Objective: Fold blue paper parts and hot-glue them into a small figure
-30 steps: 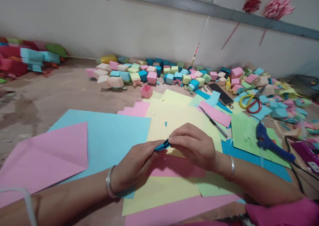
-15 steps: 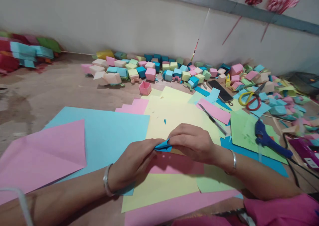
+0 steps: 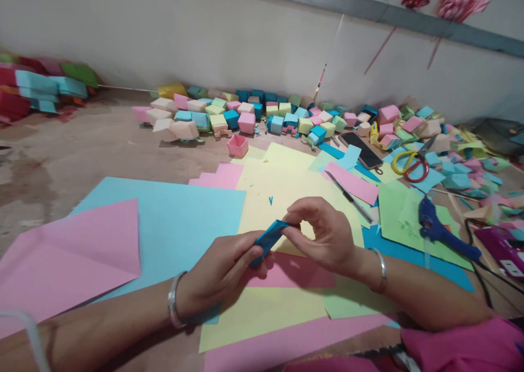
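Observation:
A small folded blue paper (image 3: 269, 242) slants upward to the right above the coloured sheets. My left hand (image 3: 229, 265) grips its lower end between thumb and fingers. The thumb and forefinger of my right hand (image 3: 321, 232) pinch the upper right tip, with a gap inside the curled fingers. Under the hands lie a cream sheet (image 3: 303, 181), a pink sheet (image 3: 301, 272) and a yellow-green sheet (image 3: 266, 312). A tiny blue V-shaped scrap (image 3: 271, 200) rests on the cream sheet.
Small paper boxes (image 3: 246, 122) line the wall. On the right are a craft knife (image 3: 350, 197), a phone (image 3: 362, 150), scissors (image 3: 410, 165) and a blue glue gun (image 3: 444, 231) with a cable. Light blue (image 3: 176, 213) and pink sheets (image 3: 77, 246) lie left.
The blue paper has turned from nearly flat to a steeper slant, and more of it shows. My right hand has risen slightly and now pinches its tip, with its fingers more curled.

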Motion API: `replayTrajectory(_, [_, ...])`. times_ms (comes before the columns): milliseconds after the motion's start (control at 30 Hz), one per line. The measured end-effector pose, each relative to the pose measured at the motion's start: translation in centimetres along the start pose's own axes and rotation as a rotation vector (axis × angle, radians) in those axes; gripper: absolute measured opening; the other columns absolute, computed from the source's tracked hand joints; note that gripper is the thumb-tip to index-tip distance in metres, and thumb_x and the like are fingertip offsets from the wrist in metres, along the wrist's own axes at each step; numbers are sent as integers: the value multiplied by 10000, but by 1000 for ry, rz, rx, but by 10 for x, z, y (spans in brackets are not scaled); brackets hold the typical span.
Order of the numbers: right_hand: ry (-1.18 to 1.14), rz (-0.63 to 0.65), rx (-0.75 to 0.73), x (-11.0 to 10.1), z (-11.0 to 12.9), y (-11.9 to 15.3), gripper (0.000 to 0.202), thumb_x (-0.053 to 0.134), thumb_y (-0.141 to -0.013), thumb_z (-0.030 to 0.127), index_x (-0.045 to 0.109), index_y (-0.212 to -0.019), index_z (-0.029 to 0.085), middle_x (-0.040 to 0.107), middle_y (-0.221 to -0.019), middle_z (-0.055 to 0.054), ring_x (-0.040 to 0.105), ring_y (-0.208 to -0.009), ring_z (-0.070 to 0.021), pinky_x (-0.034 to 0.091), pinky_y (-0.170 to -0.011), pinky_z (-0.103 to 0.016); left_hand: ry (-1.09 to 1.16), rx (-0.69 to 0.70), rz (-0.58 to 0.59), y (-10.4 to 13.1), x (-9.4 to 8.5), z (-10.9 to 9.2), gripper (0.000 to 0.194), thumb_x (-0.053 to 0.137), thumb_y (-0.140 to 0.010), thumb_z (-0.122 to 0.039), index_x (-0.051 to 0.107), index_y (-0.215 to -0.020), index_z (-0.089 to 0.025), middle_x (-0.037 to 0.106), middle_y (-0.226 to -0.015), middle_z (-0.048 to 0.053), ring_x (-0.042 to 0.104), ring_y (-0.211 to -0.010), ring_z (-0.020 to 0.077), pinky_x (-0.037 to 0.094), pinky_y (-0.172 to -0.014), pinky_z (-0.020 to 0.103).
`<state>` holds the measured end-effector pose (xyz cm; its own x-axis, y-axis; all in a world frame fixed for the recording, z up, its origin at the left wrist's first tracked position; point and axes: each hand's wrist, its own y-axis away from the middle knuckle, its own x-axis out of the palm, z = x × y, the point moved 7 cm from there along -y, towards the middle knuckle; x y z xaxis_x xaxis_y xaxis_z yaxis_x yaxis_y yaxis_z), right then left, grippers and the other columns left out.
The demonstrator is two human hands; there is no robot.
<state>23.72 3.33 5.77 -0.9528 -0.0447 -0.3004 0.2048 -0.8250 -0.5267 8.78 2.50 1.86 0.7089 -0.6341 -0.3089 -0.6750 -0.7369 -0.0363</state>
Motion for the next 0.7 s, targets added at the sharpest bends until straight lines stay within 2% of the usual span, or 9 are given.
replayTrajectory(167, [-66,69,98,1,-7,-2,185,594,-805,117,610,-978,179,639,-797,-21,608,-697,-121,523,-629,-271,73,-42,-3,1,2,2,306,348,-993,-306,604,-983,-138,707,-840,66,654,-667,121,542,-628,227])
replayTrajectory(233, [-54,150,132,6,-7,-5,242,585,-805,127,621,-1040,173,641,-807,-24,591,-705,-121,515,-641,-278,0,-32,-10,2,2,1,292,348,-991,-288,606,-991,-150,705,-827,47,652,-670,117,529,-634,224])
replayTrajectory(300, [-15,209,142,10,-5,-7,286,654,-777,177,632,-1062,165,648,-819,-27,584,-715,-124,499,-636,-273,-130,7,-19,2,1,-2,276,354,-986,-268,611,-985,-167,695,-785,15,642,-663,109,508,-643,217])
replayTrajectory(400, [31,210,115,14,-1,-8,202,738,-742,242,666,-909,154,660,-775,-24,584,-686,-117,473,-613,-251,-284,74,-24,2,1,-8,270,360,-979,-270,613,-962,-178,667,-728,-13,605,-618,100,470,-609,209])
replayTrajectory(467, [24,195,88,15,2,-7,93,701,-786,237,659,-773,156,659,-711,-18,582,-644,-106,466,-601,-240,-319,75,-14,2,2,-9,272,355,-980,-271,611,-968,-180,655,-708,-21,584,-592,95,455,-588,207])
replayTrajectory(500, [15,194,83,16,2,-6,107,677,-806,230,651,-731,157,654,-684,-16,580,-625,-103,465,-590,-234,-322,64,-5,2,3,-8,272,353,-981,-268,609,-968,-181,653,-705,-23,581,-590,94,453,-586,205])
replayTrajectory(700, [-32,207,102,16,1,-4,166,616,-834,221,634,-680,161,616,-625,-7,561,-583,-101,448,-538,-222,-314,53,42,3,6,-6,286,334,-987,-269,605,-961,-178,660,-714,-17,590,-603,93,462,-594,198])
